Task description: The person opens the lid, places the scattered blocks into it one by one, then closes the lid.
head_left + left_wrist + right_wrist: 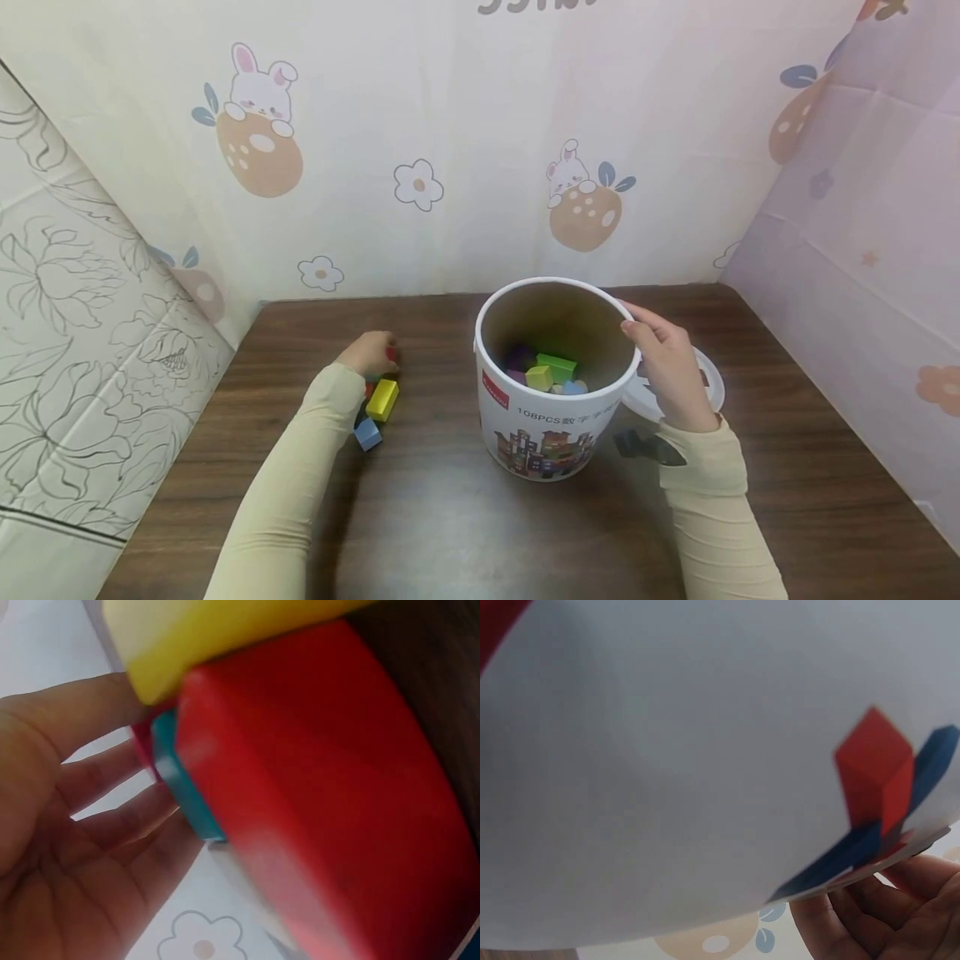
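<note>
On the left side of the table, my left hand pinches a small red block. Just nearer lie a yellow block and a blue block. The left wrist view has a large red block and a teal block close by the fingers. My right hand grips the rim of a white bucket on its right side, thumb at the edge. Inside the bucket are several blocks, among them a green block and a yellow cube.
A white lid lies to the right of the bucket, partly hidden behind the right hand. The dark wooden table meets a patterned cloth at its back and side panels left and right.
</note>
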The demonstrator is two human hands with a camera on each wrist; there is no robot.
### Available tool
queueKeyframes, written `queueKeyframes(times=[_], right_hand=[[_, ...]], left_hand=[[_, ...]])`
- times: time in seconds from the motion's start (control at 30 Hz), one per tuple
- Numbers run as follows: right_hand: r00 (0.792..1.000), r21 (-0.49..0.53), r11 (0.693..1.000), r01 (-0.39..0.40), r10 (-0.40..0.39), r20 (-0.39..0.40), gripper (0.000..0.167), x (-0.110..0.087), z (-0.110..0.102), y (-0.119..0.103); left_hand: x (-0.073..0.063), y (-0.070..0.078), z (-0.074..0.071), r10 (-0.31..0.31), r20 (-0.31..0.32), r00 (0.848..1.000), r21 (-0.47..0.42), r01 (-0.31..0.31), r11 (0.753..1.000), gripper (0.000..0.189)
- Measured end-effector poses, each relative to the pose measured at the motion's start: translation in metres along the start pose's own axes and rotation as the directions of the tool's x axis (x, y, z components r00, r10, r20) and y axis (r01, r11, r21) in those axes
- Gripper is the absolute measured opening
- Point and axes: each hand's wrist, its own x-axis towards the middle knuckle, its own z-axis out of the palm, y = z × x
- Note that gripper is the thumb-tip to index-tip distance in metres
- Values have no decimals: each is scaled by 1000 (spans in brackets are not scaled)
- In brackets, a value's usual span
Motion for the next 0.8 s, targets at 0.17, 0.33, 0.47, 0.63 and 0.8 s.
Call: queueKeyframes(times=[0.17, 0.33, 0.47, 0.63, 0.8], right_hand=[[1000, -1, 1000, -5, 5, -3, 47, -1, 1, -1], [1000, -1, 1000, -5, 5, -4, 47, -1, 1, 1], [1000, -5, 1000, -8, 8, -9, 47, -1, 1, 2], [1000, -7, 1000, -6, 6, -11, 47, -1, 0, 3], [1000, -4, 1000, -3, 3, -11, 46, -1, 0, 3]], left_hand=[[-2, 0, 1, -18, -15, 1000, -6, 18, 1000, 41], [-1, -2, 2, -15, -31, 999, 9, 15, 1000, 37], [0, -4, 0, 7, -57, 998, -17, -8, 1000, 28], [-1, -3, -5, 59, -123, 991, -54, -66, 996, 23], [-6, 10, -15, 128, -186, 974, -68, -143, 987, 25]])
